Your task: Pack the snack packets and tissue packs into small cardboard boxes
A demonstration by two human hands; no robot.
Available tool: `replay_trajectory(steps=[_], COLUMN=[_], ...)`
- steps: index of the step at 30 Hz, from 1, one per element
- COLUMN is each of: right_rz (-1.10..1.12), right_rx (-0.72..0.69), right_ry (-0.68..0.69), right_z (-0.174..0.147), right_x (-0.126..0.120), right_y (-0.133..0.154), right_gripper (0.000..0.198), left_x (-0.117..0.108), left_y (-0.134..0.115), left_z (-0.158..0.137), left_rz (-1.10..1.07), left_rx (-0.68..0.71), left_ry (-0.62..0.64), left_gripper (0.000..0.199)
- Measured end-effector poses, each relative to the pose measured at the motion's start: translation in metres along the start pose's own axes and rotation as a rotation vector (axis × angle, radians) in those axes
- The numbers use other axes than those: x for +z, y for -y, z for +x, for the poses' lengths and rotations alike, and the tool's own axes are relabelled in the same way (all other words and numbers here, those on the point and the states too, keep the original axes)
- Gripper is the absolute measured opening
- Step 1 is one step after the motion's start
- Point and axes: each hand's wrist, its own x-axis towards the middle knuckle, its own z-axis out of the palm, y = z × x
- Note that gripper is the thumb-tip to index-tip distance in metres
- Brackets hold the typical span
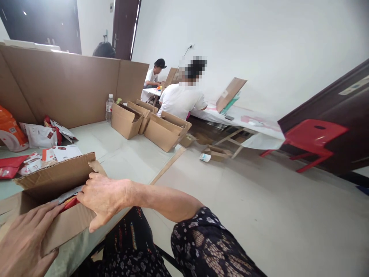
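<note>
Bare bench (123, 154) lies between the open cardboard box (69, 227) and the wood-trimmed right edge, with open floor (245, 215) beyond and several cartons (164, 132) standing farther back. Set at the bench's near side, the box contains a red packet (70, 203) and a silvery packet (67, 194), opening upward, long axis slanting from lower left to upper right. The left hand (31, 232) grips its near wall between fingers and thumb; the right hand (100, 194) bends its fingers over the right end, whether gripping I cannot tell.
</note>
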Motion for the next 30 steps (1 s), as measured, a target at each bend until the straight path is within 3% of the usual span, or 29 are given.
replay_trajectory(steps=[21,30], right_rz=[0.003,-0.027], right_rx=[0.012,0.002], right_ry=[0.035,0.013], right_z=[0.002,-0.005], right_x=[-0.004,-0.005], right_y=[0.003,0.003], right_gripper=[0.061,0.065], left_x=[-0.012,0.003], left_y=[-0.007,-0.004], left_z=[0.007,-0.002], left_rz=[0.023,-0.001], left_rx=[0.009,-0.021], left_ry=[0.009,-0.005], left_gripper=[0.066,0.081])
